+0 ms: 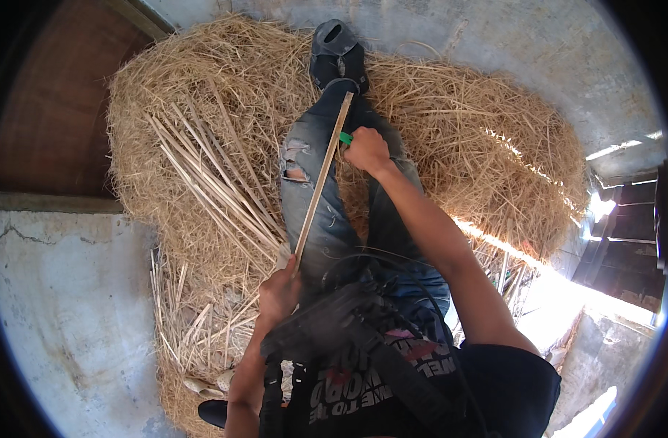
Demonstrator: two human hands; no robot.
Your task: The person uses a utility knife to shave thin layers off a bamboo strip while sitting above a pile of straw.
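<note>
A long, flat bamboo strip [321,179] slants across my legs, its far end up near my feet. My left hand [279,292] is closed around the strip's near end, by my lap. Farther up, my right hand [367,150] is wrapped around a small green tool [345,137]; only its green end shows, against or very close to the strip's right edge. The fingers hide the rest of the tool, so its kind cannot be made out.
A bundle of thin split bamboo strips [215,191] lies on the straw [480,146] left of my legs [308,219]. More sticks lie nearer, at the lower left. Grey walls [64,306] enclose the straw, with a brown panel [56,109] at upper left. Bright light enters from the right.
</note>
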